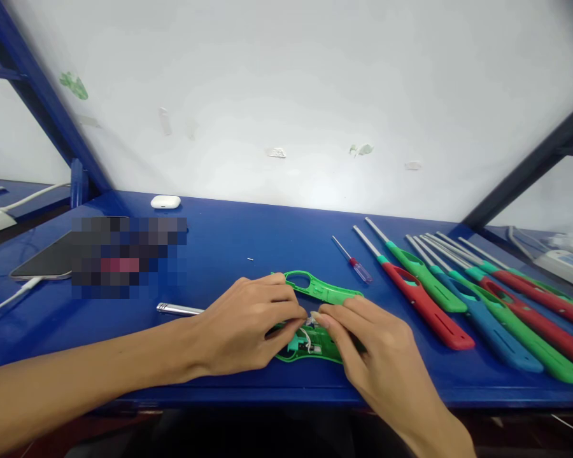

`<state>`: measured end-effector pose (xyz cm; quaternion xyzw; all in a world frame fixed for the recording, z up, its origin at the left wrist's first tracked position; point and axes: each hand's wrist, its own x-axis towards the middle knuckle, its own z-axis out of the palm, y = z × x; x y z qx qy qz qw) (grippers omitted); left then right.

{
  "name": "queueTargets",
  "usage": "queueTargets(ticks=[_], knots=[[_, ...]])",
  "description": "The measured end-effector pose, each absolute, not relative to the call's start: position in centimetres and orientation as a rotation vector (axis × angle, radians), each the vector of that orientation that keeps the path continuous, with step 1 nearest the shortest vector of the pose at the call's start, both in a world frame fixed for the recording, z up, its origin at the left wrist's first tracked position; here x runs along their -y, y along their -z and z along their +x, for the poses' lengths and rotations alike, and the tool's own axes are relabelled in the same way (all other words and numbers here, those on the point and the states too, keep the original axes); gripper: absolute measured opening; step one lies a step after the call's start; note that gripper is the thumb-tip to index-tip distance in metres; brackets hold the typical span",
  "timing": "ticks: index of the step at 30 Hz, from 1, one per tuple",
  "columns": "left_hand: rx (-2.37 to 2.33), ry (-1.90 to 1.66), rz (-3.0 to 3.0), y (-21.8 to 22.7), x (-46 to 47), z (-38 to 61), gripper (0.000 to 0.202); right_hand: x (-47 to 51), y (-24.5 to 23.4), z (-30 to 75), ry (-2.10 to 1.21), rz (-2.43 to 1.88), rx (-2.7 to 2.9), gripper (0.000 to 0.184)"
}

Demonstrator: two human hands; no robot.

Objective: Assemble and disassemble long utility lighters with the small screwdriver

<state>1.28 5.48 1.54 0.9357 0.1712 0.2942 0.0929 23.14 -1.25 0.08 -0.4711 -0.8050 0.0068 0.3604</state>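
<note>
An opened green lighter body (310,343) lies on the blue table (248,242) near its front edge, with white wires and small parts showing inside. Its loose green cover half (322,287) rests just behind it. My left hand (248,324) is curled over the left part of the open body, fingertips pinched at the inner parts. My right hand (367,343) meets it from the right, thumb and forefinger pinched on the same small parts. A metal tube (179,310) sticks out to the left from under my left hand.
A small screwdriver (356,262) with a red and clear handle lies behind my right hand. Several long-nosed lighters (458,305) in red, green and blue lie in a row at the right. A phone (48,261) on a cable and a white earbud case (165,201) sit at the left and back.
</note>
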Motion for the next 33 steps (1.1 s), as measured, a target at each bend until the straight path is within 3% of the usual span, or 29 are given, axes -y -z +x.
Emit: queueTargets(ticks=[12,18,33], knots=[[-0.622,-0.882,2.854,-2.4,-4.6,1.0,0.022,1.7,-0.2,23.0,-0.037,-1.325,1.999,0.023],[-0.707,-0.646,2.902,-2.3,-4.3,0.8,0.042,1.8,-0.1,23.1,-0.059,-1.329,1.889,0.009],[-0.677,-0.679,2.865,-1.8,-4.6,0.9,0.029,1.8,0.0,23.3,-0.094,-1.374,1.913,0.027]])
